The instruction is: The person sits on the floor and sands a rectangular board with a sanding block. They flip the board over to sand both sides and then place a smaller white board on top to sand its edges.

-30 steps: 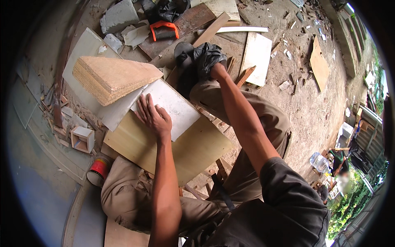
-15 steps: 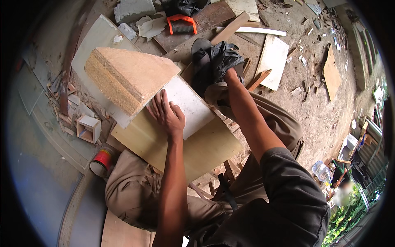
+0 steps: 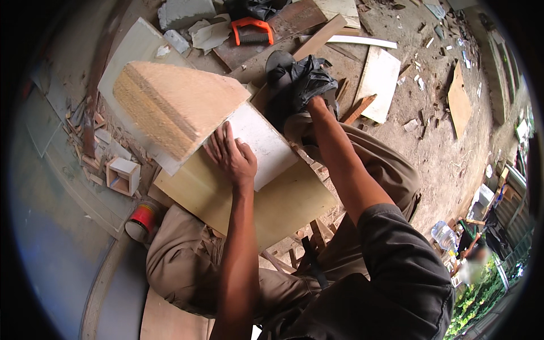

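Observation:
My left hand (image 3: 233,154) lies flat with its fingers stretched out, on the white board (image 3: 263,141) against the near edge of a thick, angular wooden block (image 3: 187,93). The block has a pale smooth top and a rough, grainy side. Under the white board, a yellowish plywood sheet (image 3: 272,209) spans my lap. My right arm reaches forward to a crumpled black plastic or cloth bundle (image 3: 309,79) beside my foot. The bundle hides my right hand (image 3: 318,102) beyond the wrist, so its fingers do not show.
An orange-framed handle with a dark grip (image 3: 252,31) lies beyond the block. A small open wooden box (image 3: 123,175) and a red tin (image 3: 141,221) stand at the left. Boards (image 3: 378,82), wood offcuts and rubble litter the ground. A clear plastic bottle (image 3: 443,235) is at the right.
The wooden block's far left end has shifted slightly left and its rough side looks blurred. My hands stay at the same places; the whole view has moved slightly.

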The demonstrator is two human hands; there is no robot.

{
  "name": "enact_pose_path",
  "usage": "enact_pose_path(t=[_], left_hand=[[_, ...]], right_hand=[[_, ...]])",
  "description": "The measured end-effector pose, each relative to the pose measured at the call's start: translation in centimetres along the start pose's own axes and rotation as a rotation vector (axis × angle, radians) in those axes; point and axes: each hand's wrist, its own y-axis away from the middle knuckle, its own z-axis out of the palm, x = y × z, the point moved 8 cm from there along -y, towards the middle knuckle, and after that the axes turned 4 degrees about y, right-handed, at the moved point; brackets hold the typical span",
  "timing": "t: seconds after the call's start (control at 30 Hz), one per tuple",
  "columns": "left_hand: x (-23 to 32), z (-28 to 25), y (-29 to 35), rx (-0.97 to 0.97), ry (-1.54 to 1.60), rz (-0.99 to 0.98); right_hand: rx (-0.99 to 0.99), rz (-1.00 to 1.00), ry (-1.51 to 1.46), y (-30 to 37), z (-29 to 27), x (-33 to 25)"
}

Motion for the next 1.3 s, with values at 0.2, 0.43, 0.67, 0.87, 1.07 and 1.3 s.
enact_pose_path(t=[0.2, 0.43, 0.67, 0.87, 1.07, 1.3], left_hand=[[0.2, 0.3, 0.4, -0.01, 0.04, -0.004], [0.8, 0.1, 0.1, 0.006, 0.034, -0.006], [-0.4, -0.8, 0.3, 0.085, 0.017, -0.025], [-1.5, -1.0, 1.1, 0.133, 0.166, -0.011], [-1.9, -1.7, 1.4, 0.236, 0.374, -0.044], [-3.6, -2.7, 1.6, 0.328, 0.608, -0.097]], right_hand=[[-0.018, 0.019, 0.014, 0.1, 0.1, 0.5], [-0.006, 0.032, 0.007, 2.3, -3.1, 1.7], [-0.005, -0.036, -0.105, 9.2, -14.1, -1.6], [-0.071, -0.265, -0.703, 21.0, -20.8, -15.8], [0.382, -0.622, -0.575, 23.2, -15.1, -21.1], [0.523, -0.658, -0.415, 24.3, -13.9, -22.6]])
